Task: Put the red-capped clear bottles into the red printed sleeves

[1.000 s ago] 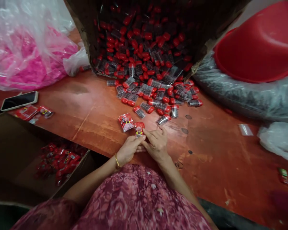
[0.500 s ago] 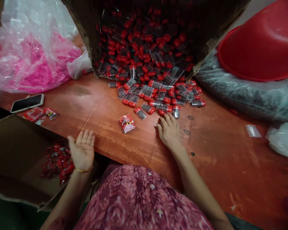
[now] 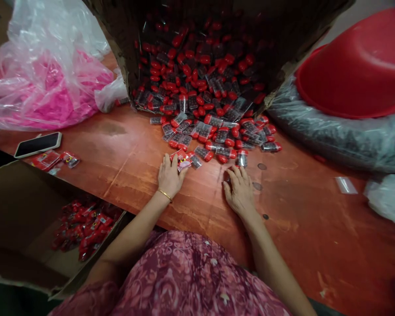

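Observation:
My left hand point(image 3: 170, 177) reaches over the table, its fingers and thumb closed around the near edge of a small stack of red printed packets point(image 3: 184, 162). To the right, my right hand point(image 3: 241, 189) has its fingers curled down on a small red-capped clear container point(image 3: 228, 178), mostly hidden beneath them. Just beyond both hands lies a loose heap of clear containers with red caps and dark contents point(image 3: 221, 135). The heap spills out of a cardboard box point(image 3: 127, 81) lying open toward me.
An open carton point(image 3: 16, 219) with red packets stands below the table's left edge. A phone point(image 3: 38, 145) and several red packets point(image 3: 48, 159) lie at left, near a bag of pink pieces point(image 3: 52, 87). At right a red basin point(image 3: 355, 66) rests on a filled plastic bag point(image 3: 335, 136).
My left hand has swung from above the carton onto the red printed packets, which have shifted slightly up and right. My right hand has drawn back a little from the heap, fingers curled.

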### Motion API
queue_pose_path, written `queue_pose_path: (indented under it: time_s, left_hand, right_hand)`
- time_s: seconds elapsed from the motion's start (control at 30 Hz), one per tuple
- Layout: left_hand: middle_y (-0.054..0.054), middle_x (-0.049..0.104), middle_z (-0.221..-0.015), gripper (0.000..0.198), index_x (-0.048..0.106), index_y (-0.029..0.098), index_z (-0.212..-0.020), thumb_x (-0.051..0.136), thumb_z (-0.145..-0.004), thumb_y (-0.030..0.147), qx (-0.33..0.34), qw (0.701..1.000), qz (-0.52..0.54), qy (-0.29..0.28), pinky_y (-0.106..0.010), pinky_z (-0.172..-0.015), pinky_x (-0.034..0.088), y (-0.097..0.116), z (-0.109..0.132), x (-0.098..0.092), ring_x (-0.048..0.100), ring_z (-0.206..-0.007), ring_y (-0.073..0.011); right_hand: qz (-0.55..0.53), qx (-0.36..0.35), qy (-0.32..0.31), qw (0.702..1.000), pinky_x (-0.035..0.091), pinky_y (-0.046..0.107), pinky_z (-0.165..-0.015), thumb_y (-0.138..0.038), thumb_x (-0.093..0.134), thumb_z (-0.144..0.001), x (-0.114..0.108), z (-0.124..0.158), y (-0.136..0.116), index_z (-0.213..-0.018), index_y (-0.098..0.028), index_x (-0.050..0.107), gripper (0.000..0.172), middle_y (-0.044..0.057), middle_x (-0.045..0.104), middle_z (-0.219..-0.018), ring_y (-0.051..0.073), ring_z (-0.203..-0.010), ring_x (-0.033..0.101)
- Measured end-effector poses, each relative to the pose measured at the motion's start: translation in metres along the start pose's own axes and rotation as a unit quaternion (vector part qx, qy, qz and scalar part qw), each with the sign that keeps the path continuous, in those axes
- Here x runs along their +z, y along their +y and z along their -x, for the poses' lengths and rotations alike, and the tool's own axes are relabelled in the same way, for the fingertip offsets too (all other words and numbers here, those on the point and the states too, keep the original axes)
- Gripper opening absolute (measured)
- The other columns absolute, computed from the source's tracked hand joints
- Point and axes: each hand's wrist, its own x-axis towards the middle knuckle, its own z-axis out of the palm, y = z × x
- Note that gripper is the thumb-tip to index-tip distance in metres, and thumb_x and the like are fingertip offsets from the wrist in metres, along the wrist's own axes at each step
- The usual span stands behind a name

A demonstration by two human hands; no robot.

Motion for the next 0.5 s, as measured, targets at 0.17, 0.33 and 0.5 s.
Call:
queue_pose_path:
  time_s: [0.17,0.33,0.5]
  left_hand:
    - [-0.02,0.034,-0.144,0.045,0.06,0.015,-0.116,0.04,-0.087,0.042,0.018,0.999,-0.023,0.037,-0.053,-0.104,0.026,0.004,-0.013,-0.01,0.028,-0.133,-0.0365]
    - [-0.009,0.051,-0.133,0.029,0.07,0.026,-0.1,0.054,-0.08,0.04,0.044,0.998,-0.028,0.028,-0.054,-0.102,0.029,-0.01,-0.026,-0.008,0.033,-0.131,-0.0358]
    - [-0.01,0.055,-0.129,0.029,0.072,0.023,-0.096,0.05,-0.083,0.036,0.035,0.998,0.004,0.053,-0.054,-0.101,0.031,-0.011,-0.026,-0.005,0.039,-0.128,-0.0349]
  right_hand:
    - [-0.008,-0.017,0.034,0.999,0.034,0.047,-0.099,-0.033,0.038,-0.089,0.002,0.002,0.003,-0.114,-0.015,0.055,0.035,0.016,0.05,-0.129,0.028,-0.129,0.035]
    - [0.002,0.001,0.046,0.999,0.033,0.048,-0.099,-0.033,0.04,-0.089,0.0,0.003,0.001,-0.111,-0.017,0.057,0.032,0.015,0.049,-0.131,0.028,-0.129,0.036]
    - [-0.023,0.018,0.095,0.995,0.034,0.046,-0.098,-0.029,0.044,-0.087,-0.013,0.002,-0.014,-0.095,-0.018,0.064,0.024,0.013,0.06,-0.118,0.027,-0.118,0.049]
